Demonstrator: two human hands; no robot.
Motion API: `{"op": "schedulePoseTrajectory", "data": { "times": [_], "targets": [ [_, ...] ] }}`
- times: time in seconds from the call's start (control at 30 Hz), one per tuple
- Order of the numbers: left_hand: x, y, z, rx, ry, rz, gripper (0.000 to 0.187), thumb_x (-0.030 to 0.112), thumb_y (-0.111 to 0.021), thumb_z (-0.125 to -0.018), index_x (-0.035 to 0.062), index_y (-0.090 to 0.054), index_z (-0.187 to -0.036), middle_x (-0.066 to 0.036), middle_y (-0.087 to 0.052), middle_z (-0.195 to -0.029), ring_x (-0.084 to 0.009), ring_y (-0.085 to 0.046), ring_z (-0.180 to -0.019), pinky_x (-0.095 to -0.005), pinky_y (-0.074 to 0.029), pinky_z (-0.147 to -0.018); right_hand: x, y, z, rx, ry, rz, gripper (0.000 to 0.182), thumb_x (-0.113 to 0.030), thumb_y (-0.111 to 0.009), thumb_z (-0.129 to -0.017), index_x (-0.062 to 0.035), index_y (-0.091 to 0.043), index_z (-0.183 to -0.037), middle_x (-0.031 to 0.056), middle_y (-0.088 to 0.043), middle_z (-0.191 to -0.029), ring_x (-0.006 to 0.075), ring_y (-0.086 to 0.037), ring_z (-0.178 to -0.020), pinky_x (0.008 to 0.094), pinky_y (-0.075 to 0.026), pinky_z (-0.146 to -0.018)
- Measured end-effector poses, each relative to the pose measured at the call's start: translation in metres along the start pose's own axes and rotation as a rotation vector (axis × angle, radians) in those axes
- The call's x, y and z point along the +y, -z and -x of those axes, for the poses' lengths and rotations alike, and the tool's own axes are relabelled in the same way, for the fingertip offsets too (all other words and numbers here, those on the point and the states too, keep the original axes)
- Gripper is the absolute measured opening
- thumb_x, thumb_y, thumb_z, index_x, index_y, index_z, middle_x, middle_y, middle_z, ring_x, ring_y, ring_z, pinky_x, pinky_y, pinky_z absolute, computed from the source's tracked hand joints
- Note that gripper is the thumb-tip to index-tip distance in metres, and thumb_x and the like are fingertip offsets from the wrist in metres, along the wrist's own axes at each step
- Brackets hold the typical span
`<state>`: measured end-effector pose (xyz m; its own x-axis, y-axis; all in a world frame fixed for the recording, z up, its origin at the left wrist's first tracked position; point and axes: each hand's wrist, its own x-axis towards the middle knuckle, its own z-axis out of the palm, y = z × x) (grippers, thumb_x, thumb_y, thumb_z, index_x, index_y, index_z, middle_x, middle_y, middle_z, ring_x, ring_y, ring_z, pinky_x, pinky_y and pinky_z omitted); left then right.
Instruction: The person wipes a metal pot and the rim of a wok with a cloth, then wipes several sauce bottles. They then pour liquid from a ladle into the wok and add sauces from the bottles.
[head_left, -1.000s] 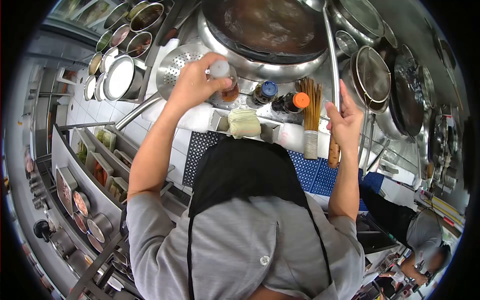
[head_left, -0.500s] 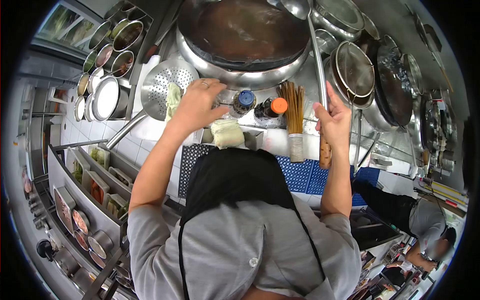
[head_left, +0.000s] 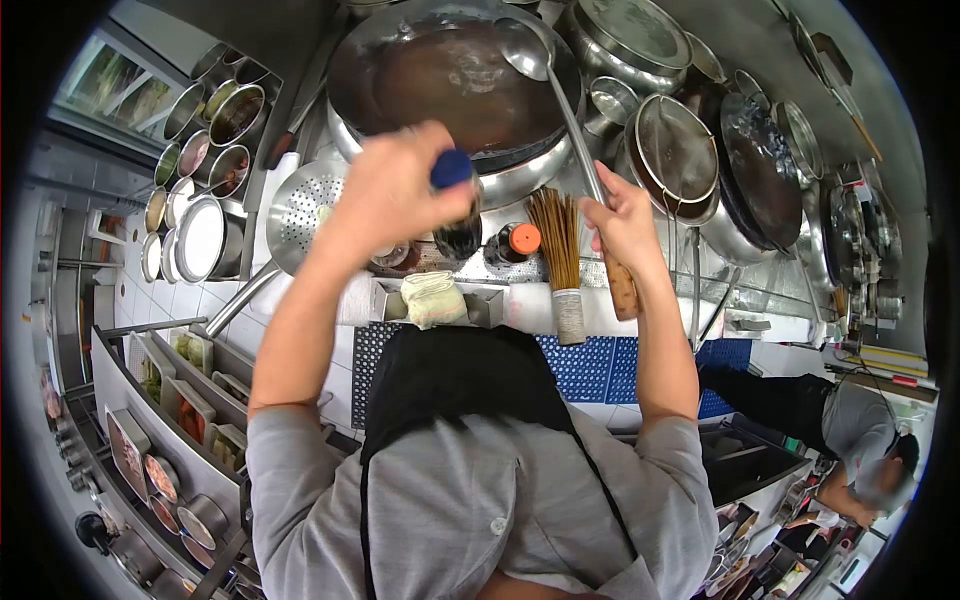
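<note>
My right hand (head_left: pixel 622 215) is closed around the wooden-handled shaft of a ladle (head_left: pixel 572 118), whose bowl hangs over the near-right part of a large wok (head_left: pixel 350 75). Blurred by motion, my left hand (head_left: pixel 395 190) grips a dark bottle with a blue cap (head_left: pixel 452 168) near its neck, just in front of the wok. Beside that bottle stands a dark bottle with an orange cap (head_left: pixel 524 239). A bamboo brush (head_left: pixel 555 235) with a bound handle lies to its right. A folded cloth (head_left: pixel 433 298) sits below, and a perforated strainer (head_left: pixel 295 215) lies left of my hand.
Metal pots of ingredients (head_left: pixel 238 113) stand at the far left, above a drawer-like counter of food trays (head_left: pixel 190 400). On the right are a mesh strainer (head_left: pixel 676 150) over a pot and another dark wok (head_left: pixel 755 170). A person (head_left: pixel 850 430) bends at the lower right.
My left hand has moved right and taken hold of the blue-capped bottle, which now looks raised. The ladle has tilted, its bowl shifting left and lower over the wok. The camera view has shifted slightly.
</note>
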<state>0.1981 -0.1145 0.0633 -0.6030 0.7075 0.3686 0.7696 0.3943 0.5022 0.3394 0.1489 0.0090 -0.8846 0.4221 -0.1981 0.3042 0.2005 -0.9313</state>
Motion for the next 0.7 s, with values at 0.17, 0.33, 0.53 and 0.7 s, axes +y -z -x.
{"op": "schedulePoseTrajectory", "data": {
  "times": [0.17, 0.33, 0.53, 0.7],
  "targets": [
    [0.005, 0.073, -0.072, 0.159, 0.013, -0.101, 0.045, 0.042, -0.079, -0.074, 0.0034, -0.068, -0.095, -0.017, -0.069, -0.078, -0.0305, -0.070, -0.073, -0.0387, -0.055, -0.069, -0.009, -0.014, -0.042, -0.100, -0.102, -0.093, 0.056, -0.005, -0.064, -0.086, 0.0046, -0.049, -0.140, 0.0019, -0.057, -0.063, 0.0108, -0.052, -0.042, 0.0268, -0.040, -0.038],
    [-0.043, 0.050, -0.131, 0.255, 0.140, -0.165, 0.042, 0.036, -0.078, -0.072, 0.0003, -0.069, -0.092, -0.020, -0.070, -0.082, -0.0352, -0.071, -0.081, -0.0418, -0.055, -0.075, -0.010, -0.021, -0.058, -0.199, -0.286, -0.427, 0.027, -0.011, -0.061, -0.093, -0.0030, -0.061, -0.119, -0.0010, -0.056, -0.066, 0.0064, -0.050, -0.046, 0.0217, -0.038, -0.037],
    [-0.153, -0.030, -0.159, 0.223, 0.174, -0.213, 0.055, 0.044, -0.079, -0.073, 0.0030, -0.068, -0.108, -0.019, -0.073, -0.093, -0.0346, -0.071, -0.094, -0.0422, -0.054, -0.087, -0.012, -0.014, -0.048, -0.442, -0.519, -1.251, 0.017, -0.016, -0.055, -0.098, 0.0004, -0.057, -0.103, 0.0006, -0.058, -0.070, 0.0057, -0.052, -0.050, 0.0198, -0.043, -0.040],
    [-0.172, -0.050, -0.181, 0.160, 0.242, -0.148, 0.059, 0.044, -0.080, -0.072, 0.0027, -0.068, -0.112, -0.020, -0.072, -0.098, -0.0358, -0.070, -0.096, -0.0432, -0.053, -0.088, -0.041, 0.006, -0.026, -0.428, -0.437, -1.356, 0.035, -0.015, -0.044, -0.103, 0.0115, -0.052, -0.123, 0.0060, -0.057, -0.078, 0.0105, -0.053, -0.053, 0.0242, -0.047, -0.042]
  ]
}}
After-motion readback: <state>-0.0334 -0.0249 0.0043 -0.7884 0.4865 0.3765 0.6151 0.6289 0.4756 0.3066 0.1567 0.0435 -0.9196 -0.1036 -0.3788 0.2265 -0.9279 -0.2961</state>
